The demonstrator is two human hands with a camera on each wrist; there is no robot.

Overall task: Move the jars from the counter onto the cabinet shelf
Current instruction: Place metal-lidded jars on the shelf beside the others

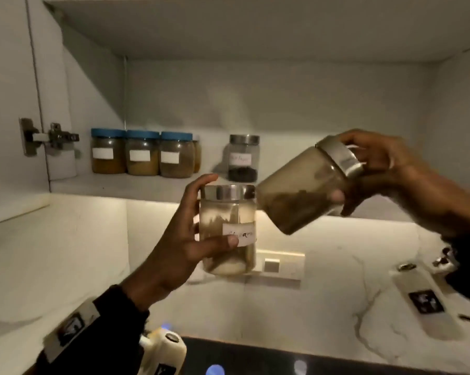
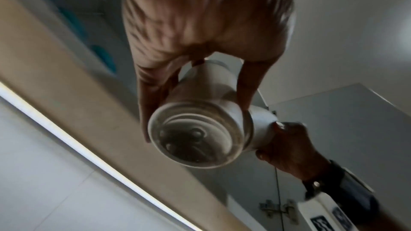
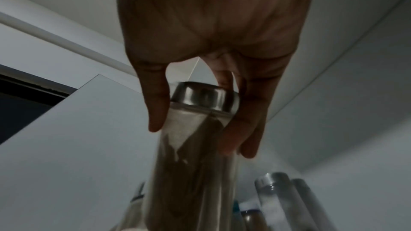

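Observation:
My left hand (image 1: 201,220) grips an upright steel-lidded jar (image 1: 229,231) with a handwritten label, held just below the front edge of the cabinet shelf (image 1: 120,189). Its base (image 2: 198,138) fills the left wrist view, where my left hand (image 2: 189,94) wraps its sides. My right hand (image 1: 363,174) holds a second steel-lidded jar (image 1: 301,190) of dark spice, tilted with its base toward the shelf. In the right wrist view my right hand (image 3: 200,120) clasps that jar (image 3: 191,155) near its lid.
On the shelf stand three blue-lidded jars (image 1: 143,152) at the left and a steel-lidded jar (image 1: 243,158) of dark grains near the middle. The open cabinet door with its hinge (image 1: 52,138) is at the left. Wall switches (image 1: 271,265) sit below the shelf.

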